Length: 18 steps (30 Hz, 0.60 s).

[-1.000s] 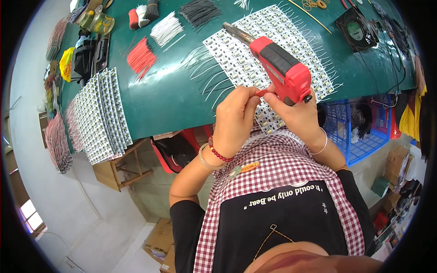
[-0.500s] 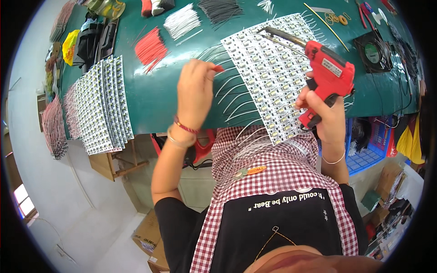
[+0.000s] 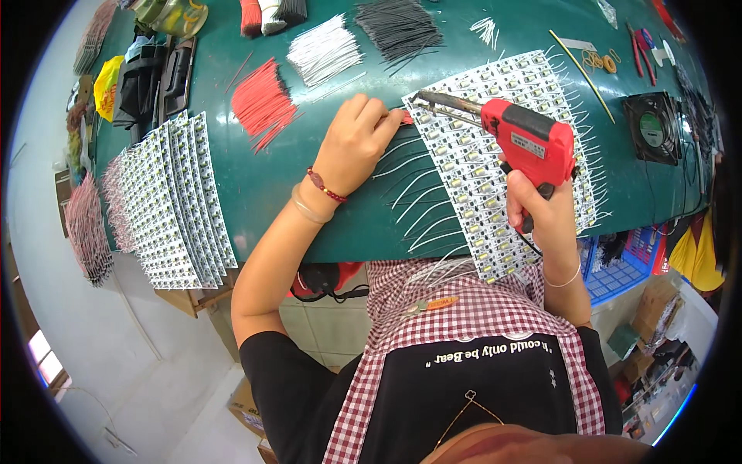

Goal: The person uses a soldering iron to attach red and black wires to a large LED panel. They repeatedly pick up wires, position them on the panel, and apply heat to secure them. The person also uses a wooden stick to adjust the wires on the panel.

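A white sheet of small circuit boards (image 3: 491, 166) lies tilted on the green table in front of me, its near end by my apron. White and black wires (image 3: 421, 205) stick out along its left edge. My left hand (image 3: 357, 141) is closed on a few short red wires (image 3: 406, 117), whose ends show at the sheet's far left corner. In my right hand (image 3: 546, 210) is a red and black soldering gun (image 3: 532, 143), gripped by its handle. Its tip points left, over that same corner beside the red wires. Whether the tip touches a board I cannot tell.
Cut wires lie in a red pile (image 3: 264, 102), a white pile (image 3: 325, 50) and a black pile (image 3: 398, 31) at the back. Stacked board sheets (image 3: 171, 205) overhang the left edge. A yellow stick (image 3: 583, 77), pliers (image 3: 641, 58) and a black fan (image 3: 653, 127) sit right.
My left hand has moved right to the sheet's far left corner with the red wires. The soldering gun has come left and lower, its tip now at that corner. The view has shifted.
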Each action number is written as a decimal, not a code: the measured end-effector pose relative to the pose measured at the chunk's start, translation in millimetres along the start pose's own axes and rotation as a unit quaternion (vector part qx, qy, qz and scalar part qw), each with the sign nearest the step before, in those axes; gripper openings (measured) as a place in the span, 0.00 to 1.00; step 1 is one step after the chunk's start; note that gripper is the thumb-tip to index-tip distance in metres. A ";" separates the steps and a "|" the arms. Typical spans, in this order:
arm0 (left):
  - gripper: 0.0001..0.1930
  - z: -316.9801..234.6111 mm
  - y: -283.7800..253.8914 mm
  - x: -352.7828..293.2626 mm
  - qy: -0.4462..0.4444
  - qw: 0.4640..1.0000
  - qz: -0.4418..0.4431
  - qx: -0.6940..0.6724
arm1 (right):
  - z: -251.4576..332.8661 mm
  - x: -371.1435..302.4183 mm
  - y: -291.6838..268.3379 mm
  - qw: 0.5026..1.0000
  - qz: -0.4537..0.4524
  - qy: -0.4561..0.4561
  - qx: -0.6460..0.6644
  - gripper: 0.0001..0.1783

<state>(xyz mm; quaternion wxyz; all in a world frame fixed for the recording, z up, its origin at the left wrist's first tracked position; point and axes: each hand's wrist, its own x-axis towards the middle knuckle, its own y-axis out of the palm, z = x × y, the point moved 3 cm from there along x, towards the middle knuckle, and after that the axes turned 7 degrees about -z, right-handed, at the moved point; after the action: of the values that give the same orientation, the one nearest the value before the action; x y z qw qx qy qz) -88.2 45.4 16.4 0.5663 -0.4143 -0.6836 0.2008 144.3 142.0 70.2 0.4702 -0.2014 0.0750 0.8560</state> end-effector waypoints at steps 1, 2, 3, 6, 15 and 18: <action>0.15 -3.4 0.1 0.3 0.002 1.000 -0.001 -0.003 | 0.3 -3.9 -2.4 1.000 0.000 -0.001 -0.004 0.09; 0.15 -7.2 -0.1 0.6 0.004 1.000 -0.002 -0.005 | 1.6 -8.1 -3.3 1.000 -0.007 -0.002 -0.008 0.09; 0.15 -11.5 -1.2 1.8 0.008 1.000 -0.001 -0.005 | 3.5 -12.3 -4.2 1.000 -0.014 -0.003 -0.012 0.10; 0.14 -12.0 -0.8 0.7 -0.002 1.000 0.011 -0.002 | 4.3 -15.4 -3.4 1.000 -0.021 -0.002 -0.008 0.11; 0.11 -18.7 -2.7 3.2 -0.002 1.000 0.007 -0.006 | 6.2 -24.5 -6.2 0.997 -0.029 0.003 -0.069 0.11; 0.10 -18.7 -3.0 3.6 -0.003 1.000 0.009 -0.009 | 5.7 -25.3 -5.7 0.996 -0.030 -0.013 -0.085 0.10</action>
<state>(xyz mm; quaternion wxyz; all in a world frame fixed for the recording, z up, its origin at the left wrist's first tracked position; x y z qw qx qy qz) -71.7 42.9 26.1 0.5581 -0.4253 -0.6836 0.2009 159.6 127.3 86.2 0.4777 -0.2314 -0.0103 0.8474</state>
